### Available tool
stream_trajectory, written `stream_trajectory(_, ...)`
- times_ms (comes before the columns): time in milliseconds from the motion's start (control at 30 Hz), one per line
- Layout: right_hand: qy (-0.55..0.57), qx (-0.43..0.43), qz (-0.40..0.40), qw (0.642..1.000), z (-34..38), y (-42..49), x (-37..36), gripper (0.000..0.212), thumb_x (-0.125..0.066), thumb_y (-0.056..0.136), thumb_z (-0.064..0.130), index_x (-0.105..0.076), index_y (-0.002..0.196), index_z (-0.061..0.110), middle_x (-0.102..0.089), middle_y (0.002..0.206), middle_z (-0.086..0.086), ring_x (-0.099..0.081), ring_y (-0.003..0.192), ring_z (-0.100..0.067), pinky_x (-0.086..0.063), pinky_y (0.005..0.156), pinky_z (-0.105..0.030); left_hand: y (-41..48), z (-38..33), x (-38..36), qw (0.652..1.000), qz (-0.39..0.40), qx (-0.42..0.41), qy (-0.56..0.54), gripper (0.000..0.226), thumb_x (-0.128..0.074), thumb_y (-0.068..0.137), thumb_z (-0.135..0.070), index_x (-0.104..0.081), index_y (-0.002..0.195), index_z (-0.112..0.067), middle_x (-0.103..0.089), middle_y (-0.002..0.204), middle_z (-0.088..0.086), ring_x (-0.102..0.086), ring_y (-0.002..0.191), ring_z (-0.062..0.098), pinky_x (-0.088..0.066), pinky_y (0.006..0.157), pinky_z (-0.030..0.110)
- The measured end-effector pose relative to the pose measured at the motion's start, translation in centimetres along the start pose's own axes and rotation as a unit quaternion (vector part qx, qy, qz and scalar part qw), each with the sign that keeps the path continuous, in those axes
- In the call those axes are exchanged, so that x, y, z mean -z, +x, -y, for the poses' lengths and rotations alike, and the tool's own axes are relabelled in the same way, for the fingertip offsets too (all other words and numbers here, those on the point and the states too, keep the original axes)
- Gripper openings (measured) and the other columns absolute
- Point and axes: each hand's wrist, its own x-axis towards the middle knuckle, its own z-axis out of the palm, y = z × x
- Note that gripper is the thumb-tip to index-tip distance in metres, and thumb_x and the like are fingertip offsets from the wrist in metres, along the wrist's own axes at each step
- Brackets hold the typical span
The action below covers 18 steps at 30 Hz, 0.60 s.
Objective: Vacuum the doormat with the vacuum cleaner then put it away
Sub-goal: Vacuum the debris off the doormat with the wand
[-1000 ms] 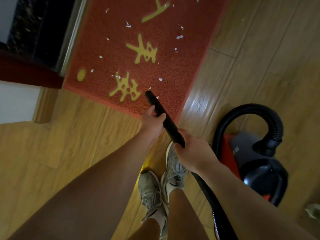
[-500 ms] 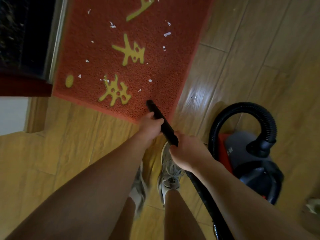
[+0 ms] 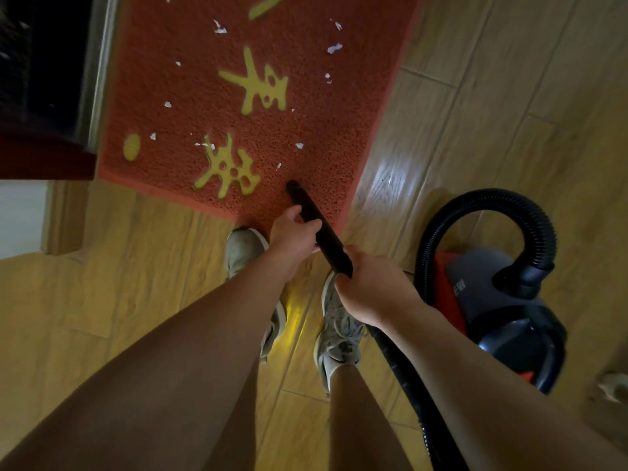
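Nozzle (image 3: 317, 229) is clasped by left grip (image 3: 293, 234) ahead and right grip (image 3: 372, 288) behind, for steering. Tip is set on doormat (image 3: 323, 117) near corner, short of paper scraps (image 3: 299, 145); vacuum cleaner (image 3: 482, 294) is parked beside doormat.

floor: wood planks (image 3: 509, 130) (glare patch (image 3: 390, 180)) | left: white wall (image 3: 20, 215), dark doorway (image 3: 44, 62) | light: dim

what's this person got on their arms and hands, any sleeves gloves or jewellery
Nothing that shows. The left forearm and right forearm are bare right to the frame edge, with no sleeve in view. The left hand and right hand have no gloves, and no watch, band or ring shows on the visible sides, though the light is dim.
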Motion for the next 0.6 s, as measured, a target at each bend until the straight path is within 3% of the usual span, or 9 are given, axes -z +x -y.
stream_trajectory(133, -0.005, 0.003, -0.009, 1.0, 1.3, 0.8, 0.1, 0.053, -0.044, 0.096, 0.027, -0.041, 0.148, 0.028, -0.068, 0.095, -0.006, -0.067, 0.08, -0.027, -0.052, 0.063, -0.032, 0.7, -1.0, 1.2, 1.0, -0.002, -0.012, 0.004, 0.061, -0.063, 0.097, -0.006, -0.039, 0.153, -0.014, -0.061, 0.132, 0.018, -0.07, 0.104, 0.029, -0.061, 0.063, 0.026)
stream_trajectory(300, 0.008, 0.013, -0.02, 1.0, 2.1, 1.7, 0.3, 0.05, -0.045, 0.094, 0.026, -0.045, 0.144, 0.031, -0.065, 0.086, -0.004, -0.064, 0.072, -0.025, -0.049, 0.06, -0.031, 1.5, -2.0, 1.7, 1.0, 0.008, -0.02, 0.0, 0.062, -0.064, 0.097, -0.007, -0.038, 0.153, -0.015, -0.061, 0.134, 0.018, -0.07, 0.105, 0.029, -0.063, 0.077, 0.036)
stream_trajectory(600, 0.027, 0.003, -0.039, 0.999, 2.0, 2.1, 1.0, 0.052, -0.043, 0.092, 0.025, -0.044, 0.145, 0.029, -0.067, 0.089, -0.008, -0.066, 0.075, -0.029, -0.054, 0.061, -0.033, 1.7, -3.7, 0.7, 0.999, 0.034, -0.041, 0.005, 0.058, -0.063, 0.098, -0.007, -0.042, 0.151, -0.016, -0.06, 0.136, 0.019, -0.068, 0.11, 0.032, -0.063, 0.071, 0.031)
